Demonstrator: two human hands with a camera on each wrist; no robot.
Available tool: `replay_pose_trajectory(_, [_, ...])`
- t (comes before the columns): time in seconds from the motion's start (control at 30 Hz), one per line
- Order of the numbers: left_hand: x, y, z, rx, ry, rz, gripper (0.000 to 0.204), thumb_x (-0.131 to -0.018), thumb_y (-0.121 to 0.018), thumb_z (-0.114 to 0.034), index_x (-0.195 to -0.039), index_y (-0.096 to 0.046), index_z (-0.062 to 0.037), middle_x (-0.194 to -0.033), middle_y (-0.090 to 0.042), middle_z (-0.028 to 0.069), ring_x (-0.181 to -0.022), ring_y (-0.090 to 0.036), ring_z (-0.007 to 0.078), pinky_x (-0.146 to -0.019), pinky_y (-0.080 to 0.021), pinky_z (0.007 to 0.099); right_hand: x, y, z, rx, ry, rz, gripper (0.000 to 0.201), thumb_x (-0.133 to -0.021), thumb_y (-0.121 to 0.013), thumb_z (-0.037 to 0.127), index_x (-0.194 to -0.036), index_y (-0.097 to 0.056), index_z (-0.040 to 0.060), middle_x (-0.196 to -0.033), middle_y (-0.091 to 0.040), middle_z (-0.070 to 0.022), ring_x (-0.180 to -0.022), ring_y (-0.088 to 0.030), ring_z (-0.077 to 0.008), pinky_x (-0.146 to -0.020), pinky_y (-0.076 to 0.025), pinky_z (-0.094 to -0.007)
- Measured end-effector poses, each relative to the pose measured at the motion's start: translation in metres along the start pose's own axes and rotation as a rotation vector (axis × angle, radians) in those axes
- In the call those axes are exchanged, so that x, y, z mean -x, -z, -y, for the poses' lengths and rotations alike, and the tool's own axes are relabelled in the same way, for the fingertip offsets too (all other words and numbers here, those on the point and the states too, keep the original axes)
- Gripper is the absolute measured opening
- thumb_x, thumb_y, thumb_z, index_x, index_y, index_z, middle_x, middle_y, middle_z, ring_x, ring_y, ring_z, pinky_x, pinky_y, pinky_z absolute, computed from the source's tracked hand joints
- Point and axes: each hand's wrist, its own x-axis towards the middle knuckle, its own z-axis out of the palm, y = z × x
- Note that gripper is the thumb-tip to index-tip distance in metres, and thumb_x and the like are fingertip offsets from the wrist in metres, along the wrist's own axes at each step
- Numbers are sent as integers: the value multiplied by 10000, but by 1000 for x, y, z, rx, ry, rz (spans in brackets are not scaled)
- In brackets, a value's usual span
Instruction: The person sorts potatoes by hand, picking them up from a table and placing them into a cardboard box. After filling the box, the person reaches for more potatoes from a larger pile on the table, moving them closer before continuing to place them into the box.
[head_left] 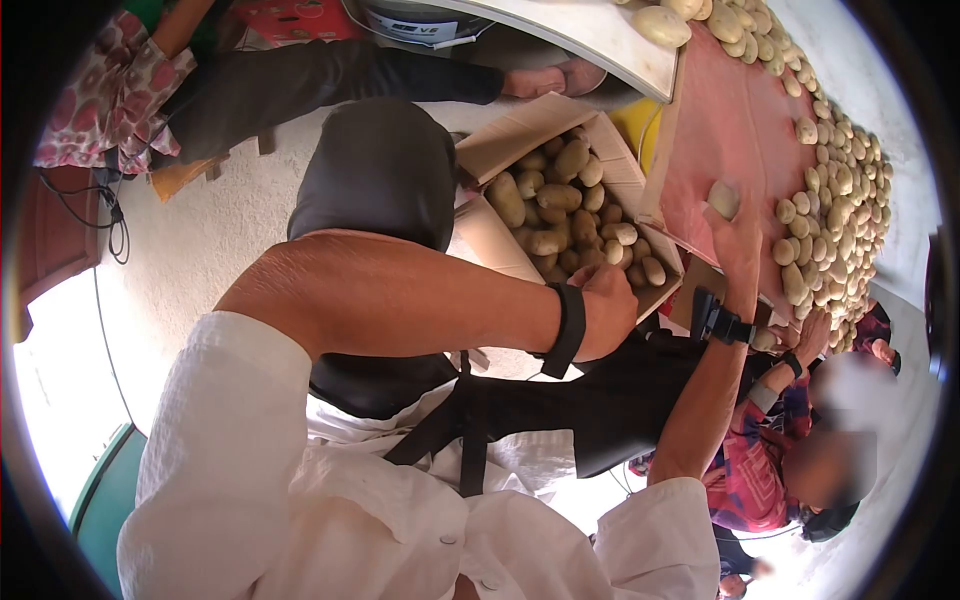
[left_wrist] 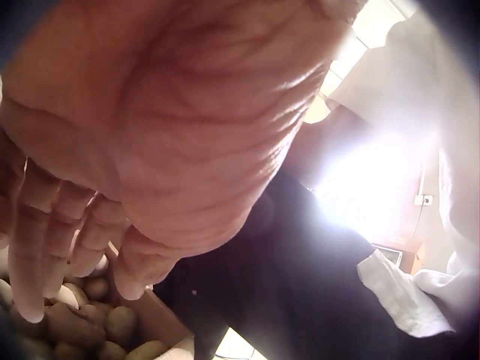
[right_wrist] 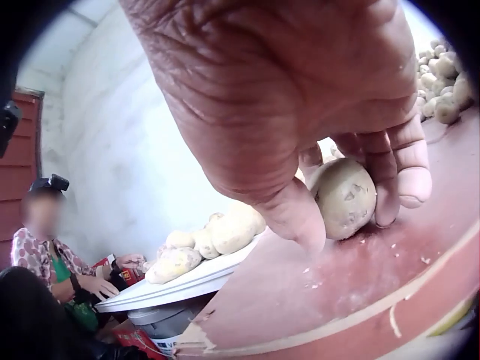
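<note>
My right hand [head_left: 738, 235] pinches a pale potato [right_wrist: 345, 199] between thumb and fingers, low over the reddish tabletop [right_wrist: 277, 300]. In the right wrist view the potato shows small dark marks on its skin. Over the near edge of an open cardboard box [head_left: 618, 160], my left hand [head_left: 606, 312] hangs with its fingers pointing down. The left wrist view shows those fingers [left_wrist: 30, 255] loosely extended above the potatoes [head_left: 560, 197] that fill the box, with none in their grasp.
Many potatoes [head_left: 840, 210] spread along the table's far side. More lie on a white board [head_left: 600, 40], above a dark bucket [head_left: 415, 25]. A person in a patterned shirt [right_wrist: 67, 262] sits beyond it; another in a plaid sleeve [head_left: 755, 460] is at right. Something yellow [head_left: 640, 125] stands beside the box.
</note>
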Motion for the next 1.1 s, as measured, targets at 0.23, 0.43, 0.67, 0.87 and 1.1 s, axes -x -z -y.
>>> replay_pose_trajectory(0.23, [10,-27,9,-50,-110,51,253,-890,-689,-251,-1074,-816,-132,-988,-781,48,-879,-747,285,-588,-563,483,30,8,56,-136,69,103,539,-842,-755,221,-1348,-621,92,-1262,-667,-199,-1152,-661,-367,-985,-513,-424])
replay_pose_trajectory(0.43, [8,-20,44,-209,-40,-62,179,-849,-702,-243,-936,-817,-137,-950,-791,74,-861,-765,267,-625,-554,445,51,16,42,-298,129,177,514,-840,-745,188,-1334,-629,109,-1259,-666,-191,-1143,-665,-356,-973,-517,-419])
replay_pose_trajectory(0.67, [20,9,84,-30,80,-271,123,-797,-684,-112,-742,-758,-31,-807,-750,189,-777,-752,344,-617,-521,462,70,24,16,-329,119,211,518,-806,-772,193,-1300,-650,96,-1240,-676,-194,-1151,-664,-352,-984,-513,-412])
replay_pose_trajectory(0.87, [18,34,97,77,188,-304,192,-847,-693,-193,-844,-752,-10,-835,-741,221,-822,-733,408,-713,-546,525,81,36,16,-467,58,276,604,-768,-800,238,-1332,-646,85,-1271,-675,-209,-1184,-646,-391,-1040,-499,-428])
replay_pose_trajectory(1.1, [18,68,100,139,317,-381,348,-924,-688,-327,-1019,-720,7,-1029,-741,230,-1021,-702,420,-845,-550,512,44,22,-4,-478,-104,-89,559,-800,-811,240,-1304,-637,72,-1142,-724,-163,-1090,-697,-296,-970,-533,-396])
